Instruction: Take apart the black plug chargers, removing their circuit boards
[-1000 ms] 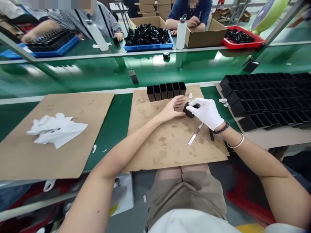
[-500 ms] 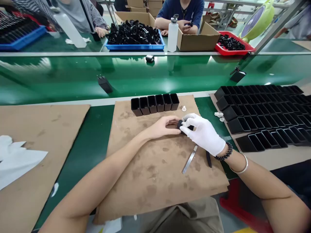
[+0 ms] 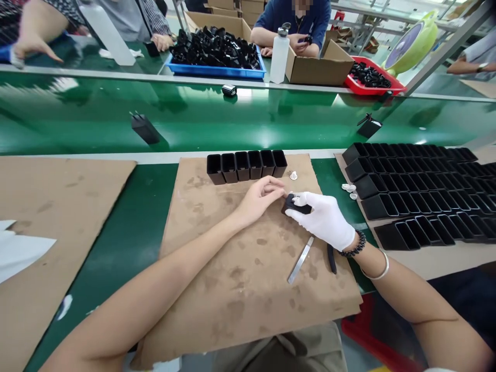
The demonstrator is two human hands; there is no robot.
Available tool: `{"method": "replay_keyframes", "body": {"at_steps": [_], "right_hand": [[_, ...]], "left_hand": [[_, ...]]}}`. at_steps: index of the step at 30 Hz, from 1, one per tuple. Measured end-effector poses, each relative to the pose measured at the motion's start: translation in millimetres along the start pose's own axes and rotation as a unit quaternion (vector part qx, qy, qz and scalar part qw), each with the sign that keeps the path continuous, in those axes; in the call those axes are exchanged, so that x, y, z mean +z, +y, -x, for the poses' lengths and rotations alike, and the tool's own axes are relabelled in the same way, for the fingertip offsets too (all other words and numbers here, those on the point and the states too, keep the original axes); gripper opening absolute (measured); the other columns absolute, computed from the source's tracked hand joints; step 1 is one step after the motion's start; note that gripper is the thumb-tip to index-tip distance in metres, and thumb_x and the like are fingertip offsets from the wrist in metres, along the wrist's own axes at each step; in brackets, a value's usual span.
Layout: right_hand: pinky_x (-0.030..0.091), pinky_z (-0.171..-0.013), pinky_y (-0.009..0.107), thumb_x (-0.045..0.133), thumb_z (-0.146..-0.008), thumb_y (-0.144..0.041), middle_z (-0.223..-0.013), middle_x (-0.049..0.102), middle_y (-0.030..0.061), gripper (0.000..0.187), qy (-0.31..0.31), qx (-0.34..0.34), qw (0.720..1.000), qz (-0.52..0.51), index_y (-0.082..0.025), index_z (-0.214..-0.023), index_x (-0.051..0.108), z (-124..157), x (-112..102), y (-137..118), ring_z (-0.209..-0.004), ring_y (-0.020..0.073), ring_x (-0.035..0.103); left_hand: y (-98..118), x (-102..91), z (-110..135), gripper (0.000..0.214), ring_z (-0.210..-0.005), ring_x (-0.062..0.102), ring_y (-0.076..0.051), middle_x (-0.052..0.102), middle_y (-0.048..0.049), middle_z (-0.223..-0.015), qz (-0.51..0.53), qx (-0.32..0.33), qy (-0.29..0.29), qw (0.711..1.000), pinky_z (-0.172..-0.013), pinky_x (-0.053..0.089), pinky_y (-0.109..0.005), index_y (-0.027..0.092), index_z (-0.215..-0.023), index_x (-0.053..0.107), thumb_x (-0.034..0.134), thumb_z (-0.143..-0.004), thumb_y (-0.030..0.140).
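My right hand (image 3: 323,218), in a white glove, is closed around a small black plastic case (image 3: 293,203) resting on a stained cardboard mat (image 3: 248,279). My bare left hand (image 3: 260,197) lies just left of the case, fingers curled, fingertips touching its edge. A row of several open black cases (image 3: 246,165) stands at the mat's far edge. Metal tweezers (image 3: 300,259) and a dark tool (image 3: 331,258) lie on the mat below my right wrist. A small white disc (image 3: 293,175) sits near the row.
Stacked rows of black cases (image 3: 422,186) fill the right side, with white discs (image 3: 349,188) beside them. A green conveyor belt (image 3: 217,121) carries black chargers (image 3: 144,129). Across it, other people work by a blue bin (image 3: 217,51), a white bottle (image 3: 279,52), a cardboard box (image 3: 318,64) and a red tray (image 3: 368,77). More cardboard (image 3: 46,217) lies left.
The view shifted so the mat sits lower and nearer. My left hand drew slightly back from the case while my gloved right hand kept hold of it. The charger on the belt drifted left.
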State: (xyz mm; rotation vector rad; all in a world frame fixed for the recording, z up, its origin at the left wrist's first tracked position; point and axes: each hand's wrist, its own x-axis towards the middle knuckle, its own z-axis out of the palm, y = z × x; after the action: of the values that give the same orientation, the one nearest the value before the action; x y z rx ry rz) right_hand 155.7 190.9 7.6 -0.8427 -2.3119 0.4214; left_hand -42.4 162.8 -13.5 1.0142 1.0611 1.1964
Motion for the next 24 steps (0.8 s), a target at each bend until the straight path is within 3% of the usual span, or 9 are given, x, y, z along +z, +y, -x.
{"method": "replay_keyframes", "body": {"at_steps": [4,7,10,15,19,24], "right_hand": [[0.062,-0.085,0.041,0.076,-0.080,-0.036,-0.097,0.080,0.0073,0.017,0.112,0.069,0.991,0.014,-0.025,-0.075,0.063,-3,-6,1,-0.094,0.0288,0.077],[0.060,-0.077,0.039,0.074,-0.077,-0.035,-0.083,0.078,0.0048,0.020,0.080,0.117,0.990,0.016,-0.026,-0.070,0.058,-5,-2,7,-0.080,0.0260,0.076],[0.058,-0.067,0.035,0.075,-0.074,-0.035,-0.072,0.073,0.0011,0.025,0.057,0.123,0.991,0.012,-0.025,-0.068,0.054,-8,-1,10,-0.067,0.0224,0.072],[0.059,-0.084,0.040,0.075,-0.078,-0.042,-0.090,0.076,0.0056,0.027,0.147,0.144,0.979,-0.011,-0.025,-0.075,0.054,-11,0,10,-0.088,0.0252,0.075],[0.059,-0.078,0.039,0.075,-0.074,-0.040,-0.080,0.074,0.0035,0.027,0.076,0.175,0.981,-0.046,-0.026,-0.074,0.052,-6,11,14,-0.076,0.0237,0.072],[0.061,-0.085,0.042,0.072,-0.076,-0.040,-0.091,0.078,0.0062,0.020,0.053,0.161,0.984,-0.064,-0.024,-0.081,0.061,-1,5,16,-0.088,0.0257,0.075]], "left_hand": [[-7,3.2,-1,0.030,-0.091,0.071,-0.017,0.072,-0.0033,-0.089,0.001,0.068,0.064,0.996,-0.092,0.056,-0.034,0.017,-0.092,0.063,0.074,-0.085,0.045],[-8,3.6,-2,0.031,-0.088,0.069,-0.016,0.071,-0.0026,-0.086,-0.002,0.093,0.070,0.993,-0.090,0.057,-0.032,0.018,-0.090,0.063,0.069,-0.089,0.048],[-7,3.2,-2,0.031,-0.086,0.068,-0.016,0.069,-0.0022,-0.084,-0.006,0.092,0.074,0.993,-0.087,0.056,-0.031,0.017,-0.088,0.062,0.068,-0.089,0.048],[-8,3.2,-3,0.026,-0.084,0.066,-0.015,0.068,-0.0020,-0.081,-0.028,0.091,0.064,0.993,-0.086,0.054,-0.029,0.017,-0.087,0.063,0.064,-0.092,0.043],[-8,2.5,-2,0.028,-0.083,0.065,-0.015,0.066,-0.0015,-0.080,-0.033,0.105,0.066,0.992,-0.088,0.052,-0.030,0.018,-0.086,0.061,0.064,-0.091,0.045],[-5,0.4,0,0.025,-0.084,0.065,-0.017,0.068,-0.0023,-0.081,-0.063,0.094,0.051,0.992,-0.088,0.050,-0.031,0.018,-0.088,0.061,0.062,-0.091,0.043]]}}
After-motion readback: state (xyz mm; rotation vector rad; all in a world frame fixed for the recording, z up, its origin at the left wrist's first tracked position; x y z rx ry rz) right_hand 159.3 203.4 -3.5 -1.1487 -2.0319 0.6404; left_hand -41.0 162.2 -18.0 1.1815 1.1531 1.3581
